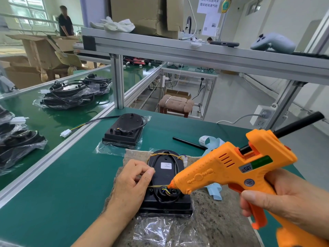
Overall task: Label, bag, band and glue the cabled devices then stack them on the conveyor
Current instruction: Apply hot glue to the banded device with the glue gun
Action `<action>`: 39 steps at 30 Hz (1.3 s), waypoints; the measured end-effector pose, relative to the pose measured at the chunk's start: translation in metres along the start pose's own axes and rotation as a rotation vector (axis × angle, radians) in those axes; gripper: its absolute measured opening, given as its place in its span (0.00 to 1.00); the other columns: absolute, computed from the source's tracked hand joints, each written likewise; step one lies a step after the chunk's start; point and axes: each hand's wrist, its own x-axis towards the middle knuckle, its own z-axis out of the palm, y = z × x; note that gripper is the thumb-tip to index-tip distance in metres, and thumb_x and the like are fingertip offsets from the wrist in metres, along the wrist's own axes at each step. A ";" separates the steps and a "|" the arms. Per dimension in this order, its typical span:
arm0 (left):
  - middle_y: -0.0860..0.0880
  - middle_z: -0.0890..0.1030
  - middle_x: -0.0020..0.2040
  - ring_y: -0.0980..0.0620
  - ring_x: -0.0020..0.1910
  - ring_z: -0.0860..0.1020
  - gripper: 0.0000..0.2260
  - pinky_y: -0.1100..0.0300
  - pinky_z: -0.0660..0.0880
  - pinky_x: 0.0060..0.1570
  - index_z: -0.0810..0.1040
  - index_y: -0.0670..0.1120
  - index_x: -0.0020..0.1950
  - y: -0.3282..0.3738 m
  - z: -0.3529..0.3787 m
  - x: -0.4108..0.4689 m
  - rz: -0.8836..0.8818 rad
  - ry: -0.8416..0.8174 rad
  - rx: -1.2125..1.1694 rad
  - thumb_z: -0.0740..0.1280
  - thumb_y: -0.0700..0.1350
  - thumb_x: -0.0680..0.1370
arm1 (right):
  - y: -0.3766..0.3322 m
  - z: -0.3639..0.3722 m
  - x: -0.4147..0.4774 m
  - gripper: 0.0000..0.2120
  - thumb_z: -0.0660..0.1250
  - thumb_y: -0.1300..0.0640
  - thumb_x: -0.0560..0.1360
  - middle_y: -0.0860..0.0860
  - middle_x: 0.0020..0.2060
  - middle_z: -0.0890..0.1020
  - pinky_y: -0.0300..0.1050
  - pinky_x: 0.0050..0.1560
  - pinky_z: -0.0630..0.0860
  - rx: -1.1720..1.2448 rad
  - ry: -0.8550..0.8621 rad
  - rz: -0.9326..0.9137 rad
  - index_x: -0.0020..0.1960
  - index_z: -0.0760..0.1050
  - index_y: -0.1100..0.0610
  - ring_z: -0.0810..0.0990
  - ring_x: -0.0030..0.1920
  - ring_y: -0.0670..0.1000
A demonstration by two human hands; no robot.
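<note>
A black cabled device (pixel 164 177) lies on a brown mat (pixel 213 220), bearing a white label and a rubber band around it, with clear plastic under its near end. My left hand (pixel 132 182) grips its left edge, fingers curled. My right hand (pixel 288 202) holds an orange glue gun (pixel 231 168), forefinger on the trigger. The nozzle touches the spot where the coloured wires enter the device. A second black device (pixel 124 131) sits on a bag farther back, its cable trailing left to a white plug (pixel 65 133).
Bagged devices (pixel 71 93) lie stacked on the green conveyor (pixel 44 125) at left, more at the far left edge. A black glue stick (pixel 189 143) and label backing strip (pixel 211 141) lie behind the mat. An aluminium frame post (pixel 118 81) and shelf stand ahead.
</note>
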 end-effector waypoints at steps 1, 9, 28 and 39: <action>0.56 0.78 0.44 0.56 0.44 0.77 0.10 0.74 0.69 0.43 0.80 0.52 0.37 0.000 0.000 0.000 0.001 -0.001 -0.001 0.70 0.40 0.77 | 0.002 -0.001 -0.001 0.22 0.73 0.27 0.63 0.52 0.45 0.86 0.49 0.48 0.83 -0.005 0.002 0.010 0.51 0.77 0.37 0.86 0.47 0.53; 0.57 0.78 0.43 0.58 0.44 0.77 0.11 0.75 0.69 0.43 0.80 0.52 0.37 0.001 0.000 0.000 0.000 -0.001 -0.006 0.70 0.40 0.77 | 0.003 -0.001 -0.002 0.21 0.72 0.26 0.63 0.52 0.44 0.86 0.43 0.48 0.83 -0.006 -0.012 0.018 0.50 0.77 0.36 0.86 0.46 0.53; 0.55 0.78 0.43 0.56 0.44 0.77 0.10 0.74 0.68 0.43 0.80 0.50 0.37 0.002 0.001 0.000 0.008 0.007 0.008 0.70 0.39 0.77 | -0.012 0.004 0.003 0.18 0.69 0.28 0.63 0.50 0.44 0.86 0.45 0.52 0.79 -0.034 -0.033 0.023 0.47 0.77 0.35 0.86 0.47 0.50; 0.55 0.78 0.43 0.54 0.44 0.77 0.09 0.72 0.69 0.43 0.81 0.48 0.38 0.005 0.000 0.000 0.004 -0.002 0.002 0.70 0.39 0.77 | -0.009 0.002 0.004 0.19 0.70 0.26 0.63 0.51 0.45 0.86 0.48 0.52 0.80 -0.015 -0.041 0.015 0.48 0.77 0.34 0.86 0.48 0.51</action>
